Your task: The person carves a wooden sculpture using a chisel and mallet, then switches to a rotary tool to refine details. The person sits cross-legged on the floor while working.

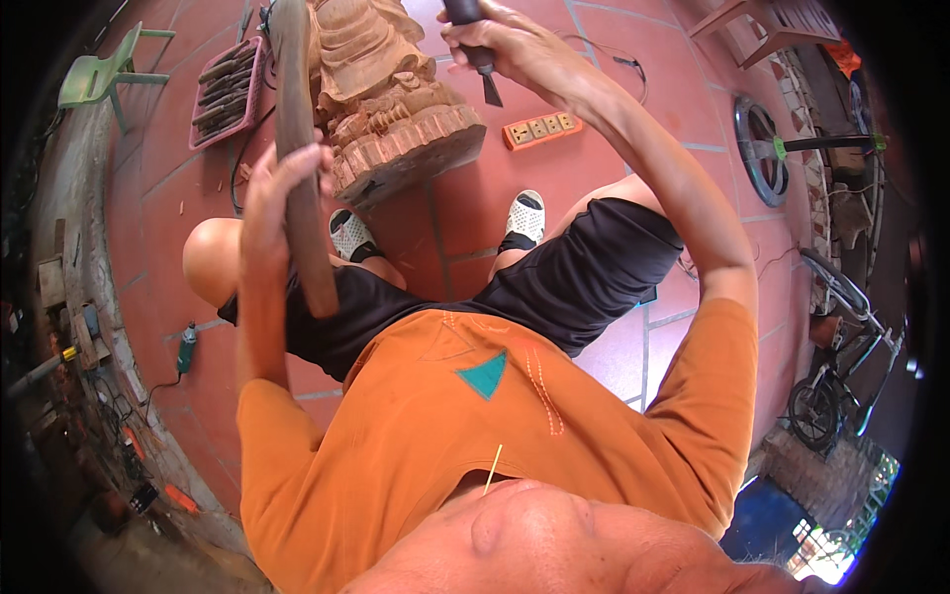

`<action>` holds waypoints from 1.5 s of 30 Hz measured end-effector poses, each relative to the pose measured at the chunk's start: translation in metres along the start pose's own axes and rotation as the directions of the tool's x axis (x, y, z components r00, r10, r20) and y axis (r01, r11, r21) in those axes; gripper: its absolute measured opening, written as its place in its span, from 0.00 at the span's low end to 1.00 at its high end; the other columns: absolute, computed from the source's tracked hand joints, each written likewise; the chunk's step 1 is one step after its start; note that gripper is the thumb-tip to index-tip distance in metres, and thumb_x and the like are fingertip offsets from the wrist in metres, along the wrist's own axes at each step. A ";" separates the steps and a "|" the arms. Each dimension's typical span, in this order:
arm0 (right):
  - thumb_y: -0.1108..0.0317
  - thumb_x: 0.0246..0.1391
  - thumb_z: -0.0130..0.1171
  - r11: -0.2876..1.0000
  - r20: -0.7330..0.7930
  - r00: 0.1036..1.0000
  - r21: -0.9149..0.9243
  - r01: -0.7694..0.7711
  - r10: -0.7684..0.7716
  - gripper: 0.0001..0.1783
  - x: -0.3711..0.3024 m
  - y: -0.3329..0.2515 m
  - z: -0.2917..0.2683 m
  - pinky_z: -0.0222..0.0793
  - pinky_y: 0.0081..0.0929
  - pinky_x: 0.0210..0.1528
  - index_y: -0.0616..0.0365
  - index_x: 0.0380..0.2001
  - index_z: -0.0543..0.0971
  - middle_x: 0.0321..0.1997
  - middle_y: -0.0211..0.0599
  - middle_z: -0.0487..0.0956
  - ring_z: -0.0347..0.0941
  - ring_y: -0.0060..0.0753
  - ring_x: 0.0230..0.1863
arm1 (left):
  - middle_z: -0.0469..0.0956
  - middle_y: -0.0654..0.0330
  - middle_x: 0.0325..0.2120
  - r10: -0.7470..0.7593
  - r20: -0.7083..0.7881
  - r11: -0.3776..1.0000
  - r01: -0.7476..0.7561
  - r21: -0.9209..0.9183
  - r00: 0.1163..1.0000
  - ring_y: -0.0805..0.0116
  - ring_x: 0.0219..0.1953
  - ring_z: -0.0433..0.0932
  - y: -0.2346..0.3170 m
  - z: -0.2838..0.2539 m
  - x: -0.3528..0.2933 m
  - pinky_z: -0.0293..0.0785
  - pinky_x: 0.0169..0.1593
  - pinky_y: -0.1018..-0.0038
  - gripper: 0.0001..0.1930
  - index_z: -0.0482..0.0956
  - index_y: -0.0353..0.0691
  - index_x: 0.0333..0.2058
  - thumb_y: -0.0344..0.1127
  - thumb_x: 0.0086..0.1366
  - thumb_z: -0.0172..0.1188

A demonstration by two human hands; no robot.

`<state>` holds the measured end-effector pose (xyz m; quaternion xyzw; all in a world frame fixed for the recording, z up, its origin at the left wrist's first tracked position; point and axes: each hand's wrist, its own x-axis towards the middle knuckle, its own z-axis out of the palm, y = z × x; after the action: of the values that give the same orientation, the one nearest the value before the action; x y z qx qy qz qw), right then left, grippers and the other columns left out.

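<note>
My left hand point(282, 188) is wrapped round a long, dark wooden club point(305, 223), which stands nearly lengthwise in the view. Its upper end passes in front of a carved wooden statue point(366, 59), and its lower end is above my left thigh. In my right hand point(515, 45) is a chisel point(475, 40) with a thick black handle. Its short, flared blade points down toward me, to the right of the statue and apart from it. The statue has carved folds and a rough, layered base point(411, 148); its top is cut off by the view's edge.
An orange power strip point(542, 130) lies right of the base. A pink basket point(228, 94) of several dark tools sits at left, near a green chair point(114, 74). A green tool point(187, 346) with a cord stands by my left knee. A bicycle point(841, 346) is far right.
</note>
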<state>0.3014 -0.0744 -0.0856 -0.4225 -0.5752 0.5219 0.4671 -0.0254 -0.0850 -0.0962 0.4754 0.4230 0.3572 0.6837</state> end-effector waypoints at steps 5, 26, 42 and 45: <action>0.55 0.65 0.66 0.994 0.071 0.993 -0.052 -0.093 0.097 0.24 0.025 0.068 -0.013 0.70 0.23 0.34 0.52 0.57 0.71 0.32 0.25 0.74 0.71 0.20 0.31 | 0.81 0.60 0.30 -0.108 -0.072 0.991 0.102 -0.087 0.992 0.76 0.24 0.78 -0.077 0.016 -0.009 0.75 0.26 0.80 0.16 0.74 0.39 0.46 0.35 0.63 0.70; 0.67 0.59 0.69 0.890 0.220 0.975 -0.448 0.088 0.014 0.35 0.041 0.144 -0.022 0.73 0.40 0.56 0.55 0.67 0.68 0.53 0.48 0.82 0.79 0.43 0.54 | 0.79 0.62 0.27 -0.268 -0.213 0.963 0.264 -0.047 0.940 0.75 0.25 0.78 -0.167 0.034 0.021 0.76 0.31 0.76 0.18 0.74 0.38 0.44 0.37 0.61 0.72; 0.78 0.59 0.62 0.872 0.313 0.923 -0.488 -0.044 0.222 0.41 0.047 0.124 -0.015 0.71 0.38 0.66 0.51 0.74 0.62 0.59 0.43 0.81 0.76 0.40 0.61 | 0.75 0.63 0.28 -0.113 -0.182 0.989 0.128 0.072 0.977 0.75 0.23 0.76 -0.148 0.040 0.016 0.73 0.28 0.78 0.16 0.72 0.38 0.45 0.38 0.67 0.67; 0.79 0.59 0.59 0.867 0.330 0.927 -0.498 0.010 0.179 0.40 0.048 0.130 -0.015 0.72 0.39 0.63 0.52 0.73 0.62 0.59 0.46 0.81 0.77 0.44 0.60 | 0.75 0.62 0.28 0.047 -0.206 0.993 -0.024 0.114 0.977 0.75 0.23 0.76 -0.118 0.049 0.015 0.75 0.29 0.77 0.14 0.70 0.37 0.47 0.33 0.69 0.65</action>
<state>0.3058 -0.0123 -0.2097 -0.4481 -0.7459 0.4481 0.2053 0.0355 -0.1233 -0.2032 0.4799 0.5030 0.3932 0.6018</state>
